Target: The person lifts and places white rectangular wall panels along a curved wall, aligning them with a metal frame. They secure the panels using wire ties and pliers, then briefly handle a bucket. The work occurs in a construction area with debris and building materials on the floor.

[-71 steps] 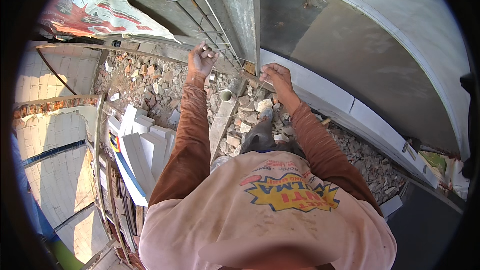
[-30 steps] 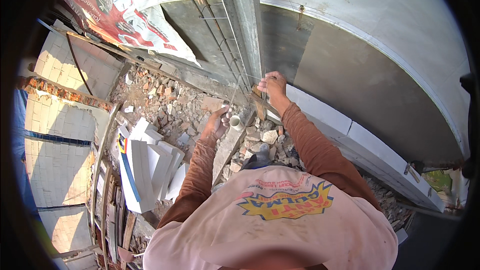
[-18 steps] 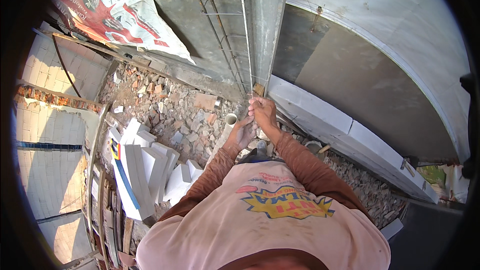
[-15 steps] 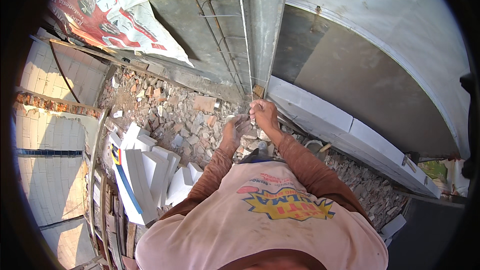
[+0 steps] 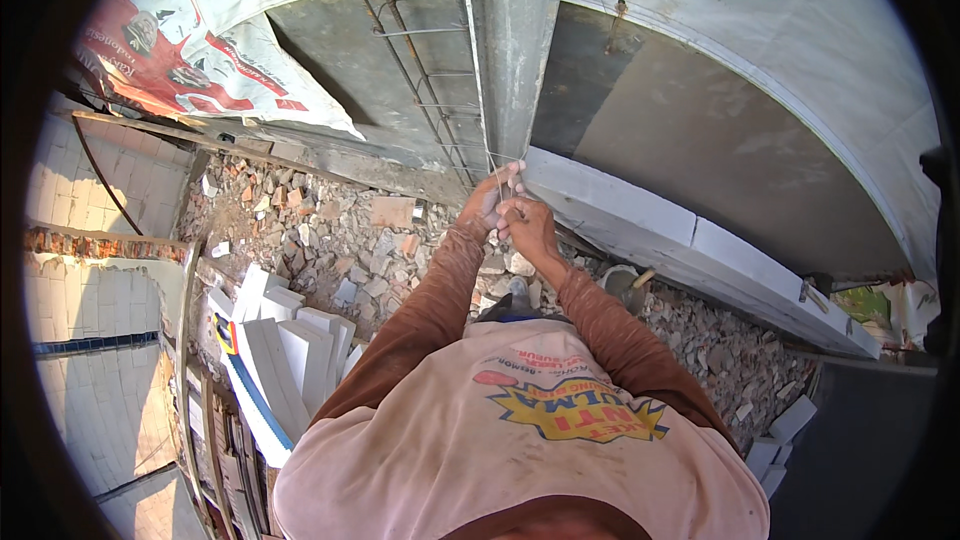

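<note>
A thin pale string [image 5: 501, 185] runs from the foot of an upright grey metal post [image 5: 512, 50] down to my hands. My right hand [image 5: 528, 226] is closed in a pinch on the string's lower part. Just above and to its left, my left hand [image 5: 484, 202] reaches up to the post's base, its fingers bent around the string close to the post. Whether the string is cord or fine wire cannot be made out. Beside the post on the left rises a cage of steel reinforcing bars [image 5: 408, 45].
White blocks form a low wall [image 5: 640, 210] running right from the post. Loose white blocks [image 5: 300, 350] with a blue-edged handsaw [image 5: 255, 395] lie at left. Broken rubble [image 5: 340, 240] covers the ground. A bucket with a wooden handle [image 5: 622, 285] stands right of my hands.
My left hand has risen from below the right hand to the post's foot, its fingers now at the string. The right hand stays nearly in place. The view has shifted slightly.
</note>
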A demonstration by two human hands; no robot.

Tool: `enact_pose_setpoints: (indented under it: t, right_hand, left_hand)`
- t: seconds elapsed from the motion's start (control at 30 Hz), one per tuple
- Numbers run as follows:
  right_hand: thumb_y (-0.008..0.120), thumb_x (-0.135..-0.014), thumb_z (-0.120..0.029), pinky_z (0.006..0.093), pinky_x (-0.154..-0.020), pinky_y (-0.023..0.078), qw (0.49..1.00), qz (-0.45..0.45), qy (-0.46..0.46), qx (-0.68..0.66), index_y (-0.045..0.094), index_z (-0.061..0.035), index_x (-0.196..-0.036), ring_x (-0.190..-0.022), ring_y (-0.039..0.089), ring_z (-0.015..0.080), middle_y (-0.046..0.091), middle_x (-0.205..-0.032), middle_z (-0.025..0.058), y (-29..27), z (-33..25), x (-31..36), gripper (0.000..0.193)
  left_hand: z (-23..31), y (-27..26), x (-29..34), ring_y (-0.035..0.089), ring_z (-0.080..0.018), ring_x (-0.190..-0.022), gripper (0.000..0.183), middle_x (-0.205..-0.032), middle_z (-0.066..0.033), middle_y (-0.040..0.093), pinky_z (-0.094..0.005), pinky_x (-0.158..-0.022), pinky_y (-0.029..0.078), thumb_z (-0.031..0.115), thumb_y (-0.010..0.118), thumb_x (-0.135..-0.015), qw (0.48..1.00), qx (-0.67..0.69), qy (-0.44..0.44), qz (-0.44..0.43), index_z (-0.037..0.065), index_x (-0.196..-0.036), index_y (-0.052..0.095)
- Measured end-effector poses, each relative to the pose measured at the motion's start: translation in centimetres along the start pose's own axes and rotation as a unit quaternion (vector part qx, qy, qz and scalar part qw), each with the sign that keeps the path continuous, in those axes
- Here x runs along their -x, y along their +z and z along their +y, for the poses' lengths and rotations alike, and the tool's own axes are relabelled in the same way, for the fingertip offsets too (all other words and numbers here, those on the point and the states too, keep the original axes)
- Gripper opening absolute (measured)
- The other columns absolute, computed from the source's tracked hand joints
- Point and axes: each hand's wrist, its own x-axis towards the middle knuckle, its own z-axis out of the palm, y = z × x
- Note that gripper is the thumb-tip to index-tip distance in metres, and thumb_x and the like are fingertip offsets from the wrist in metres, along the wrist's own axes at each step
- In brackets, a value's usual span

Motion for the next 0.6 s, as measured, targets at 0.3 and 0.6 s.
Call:
enact_pose_setpoints:
  t: [0.3,0.6]
  right_hand:
    - [0.057,-0.089,-0.010,0.0445,-0.085,0.045,0.949,0.137,-0.120,0.257,0.067,-0.0039,-0.090,-0.096,0.060,0.0377,0.061,-0.098,0.0175,-2.5,-1.1,0.0,0.013]
    - [0.056,-0.084,-0.007,0.0487,-0.077,0.049,0.961,0.055,-0.154,0.223,0.066,0.0020,-0.081,-0.084,0.064,0.0458,0.067,-0.089,0.0247,-2.4,-0.5,-0.3,0.014]
  left_hand:
    - [0.2,1.2,1.6,0.041,-0.0029,-0.045,0.010,-0.071,0.0049,0.060,-0.0200,-0.040,0.028,0.012,0.062,-0.094,0.959,-0.178,0.128,0.177,0.006,-0.098,0.069]
    - [1.2,3.0,2.7,0.029,-0.0029,-0.043,0.020,-0.056,0.0098,0.043,-0.0228,-0.040,0.019,0.023,0.068,-0.092,0.946,-0.178,0.101,0.251,0.003,-0.092,0.073]
